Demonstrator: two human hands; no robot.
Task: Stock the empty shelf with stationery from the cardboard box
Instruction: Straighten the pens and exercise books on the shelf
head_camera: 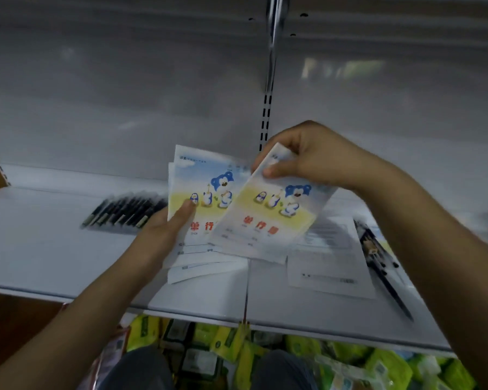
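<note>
My left hand grips a small stack of exercise books, each with a blue cartoon bear and red characters on the cover, thumb on top. My right hand pinches the top edge of one more such exercise book, tilted and overlapping the stack. Both are held just above the white shelf. A row of black pens lies on the shelf to the left. The cardboard box is out of view.
White printed sheets lie flat on the shelf at right, with black pens beside them. A slotted upright splits the grey back panel. Green and yellow packets fill the level below, near my knees.
</note>
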